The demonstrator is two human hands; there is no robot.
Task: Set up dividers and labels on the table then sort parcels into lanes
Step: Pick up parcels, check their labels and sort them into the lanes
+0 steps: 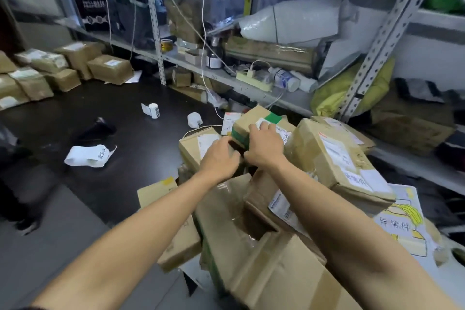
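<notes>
Sorting step: right hand (pixel 264 145) fingers curl over green-taped box (pixel 254 118), left hand (pixel 219 158) fingers grip its near side. Next: lift it clear of pile.

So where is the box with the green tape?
In the head view, the box with green tape sits right of centre atop the parcel pile, under the right hand, with the left hand beside it and the metal shelf just behind.

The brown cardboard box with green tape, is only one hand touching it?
No, both the left hand and right hand rest on the brown cardboard box with green tape.
</notes>
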